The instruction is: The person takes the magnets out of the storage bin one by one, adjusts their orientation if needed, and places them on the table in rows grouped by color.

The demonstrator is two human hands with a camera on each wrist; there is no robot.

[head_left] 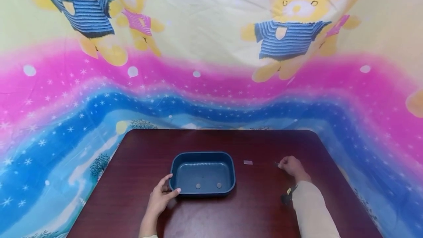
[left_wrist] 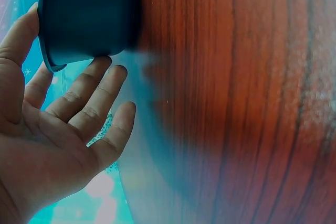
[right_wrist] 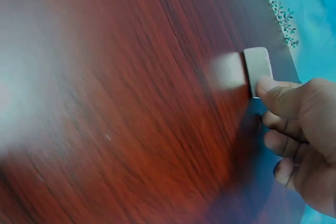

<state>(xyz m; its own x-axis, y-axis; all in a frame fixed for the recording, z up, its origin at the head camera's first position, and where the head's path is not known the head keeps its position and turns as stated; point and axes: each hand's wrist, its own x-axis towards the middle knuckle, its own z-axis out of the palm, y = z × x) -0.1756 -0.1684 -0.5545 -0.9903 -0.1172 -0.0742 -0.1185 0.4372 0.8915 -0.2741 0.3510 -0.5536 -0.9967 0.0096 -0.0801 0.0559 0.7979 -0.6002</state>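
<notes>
A dark blue rectangular basin stands on the table. Against its near left corner is my left hand, gripping the rim with thumb and index finger. In the left wrist view the other fingers of the left hand spread loosely below the basin wall. Two small round discs, a left disc and a right disc, lie inside. Over to the right, my right hand pinches a small pale rectangular tile between thumb and fingers, close over the tabletop.
A flat pinkish rectangular piece lies between the basin and my right hand. Everything rests on a glossy reddish-brown table with rounded far corners. Behind it hangs a cloth printed with bears. A dark device sits at my right wrist.
</notes>
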